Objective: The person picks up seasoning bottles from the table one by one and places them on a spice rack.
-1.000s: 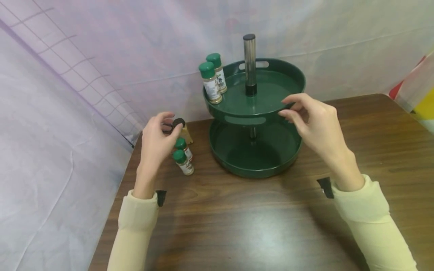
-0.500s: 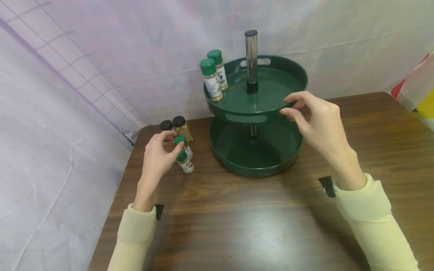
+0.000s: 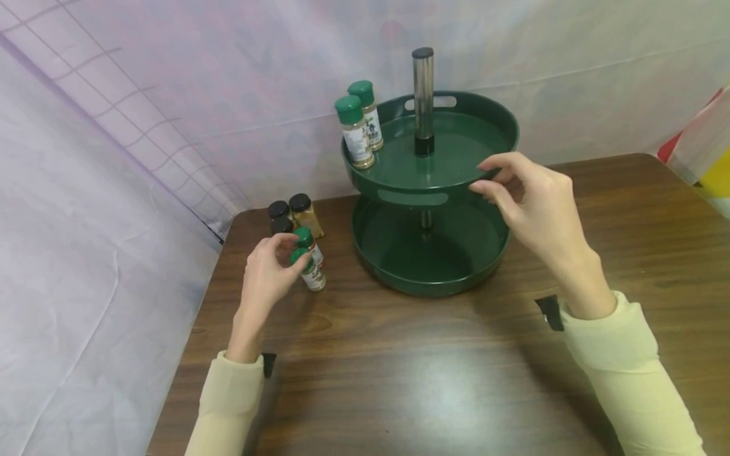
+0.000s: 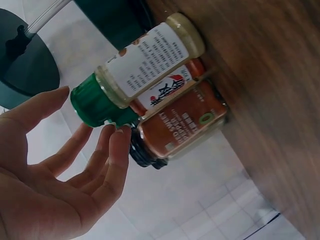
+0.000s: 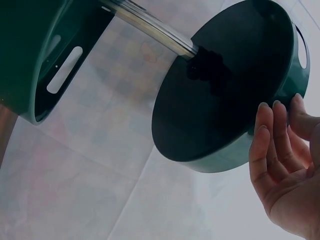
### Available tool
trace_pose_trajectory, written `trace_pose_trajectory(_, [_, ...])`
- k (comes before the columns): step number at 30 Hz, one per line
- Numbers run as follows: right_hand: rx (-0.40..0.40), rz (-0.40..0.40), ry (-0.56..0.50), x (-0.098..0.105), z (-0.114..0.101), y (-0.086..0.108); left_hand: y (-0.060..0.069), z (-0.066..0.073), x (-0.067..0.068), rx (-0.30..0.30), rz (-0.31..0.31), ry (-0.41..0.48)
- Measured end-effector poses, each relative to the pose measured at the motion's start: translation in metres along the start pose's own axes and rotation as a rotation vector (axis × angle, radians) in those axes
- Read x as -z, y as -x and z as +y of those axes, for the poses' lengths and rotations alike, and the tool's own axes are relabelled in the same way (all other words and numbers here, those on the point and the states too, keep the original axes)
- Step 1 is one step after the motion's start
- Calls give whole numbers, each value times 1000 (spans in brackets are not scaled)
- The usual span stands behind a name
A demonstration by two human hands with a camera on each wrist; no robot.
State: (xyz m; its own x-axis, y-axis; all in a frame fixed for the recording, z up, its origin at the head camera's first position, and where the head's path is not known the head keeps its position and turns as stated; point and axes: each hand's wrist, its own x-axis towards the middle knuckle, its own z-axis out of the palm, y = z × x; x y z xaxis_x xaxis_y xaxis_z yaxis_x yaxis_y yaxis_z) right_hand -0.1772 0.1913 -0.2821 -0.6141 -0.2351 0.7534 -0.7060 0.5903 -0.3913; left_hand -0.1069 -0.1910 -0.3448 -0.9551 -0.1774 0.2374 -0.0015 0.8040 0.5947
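Nearest, pale yellow knitted sleeves [image 3: 228, 405] reach over a brown wood-grain table [image 3: 388, 367]. Just beyond, the left hand [image 3: 267, 273] has its thumb and loosely bent fingers spread about the cap of a small clear green-capped jar [image 3: 313, 279], which stands on the table; whether any fingertip touches it, I cannot tell. Right behind it is a green-capped jar with a red-and-white label [image 3: 317, 255], and the left wrist view shows a black-capped jar of reddish-brown contents [image 4: 182, 122] close by. Two more black-capped jars, one partly hidden [image 3: 279, 209] and one of tan contents [image 3: 308, 221], stand farther back.

To the right, a round dark green lower tray [image 3: 430, 288] sits on the table. Above it, the right hand [image 3: 535, 202] has bent fingers and thumb at the near right edge of a round dark green upper tray [image 3: 456, 171]; whether they grip it, I cannot tell. A shiny metal post [image 3: 423, 95] rises through both trays. Two green-capped jars [image 3: 357, 143] stand at the upper tray's left edge, before a pale cloth backdrop [image 3: 570, 50].
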Motion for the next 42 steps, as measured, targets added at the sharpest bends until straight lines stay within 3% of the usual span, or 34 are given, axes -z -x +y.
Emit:
trace_pose_trajectory(13, [-6, 9, -12, -2, 1, 3, 4, -9, -12, -10, -6, 5])
trace_pose_trajectory(23, [21, 32, -40, -8, 0, 3, 3, -13, -14, -17, 31, 14])
trace_pose_trajectory(36, [44, 35, -53, -16, -1, 2, 4, -15, -5, -4, 84, 19])
trace_pose_trajectory(42, [59, 42, -55, -19, 0, 1, 2, -11, 1, -38, 111, 25])
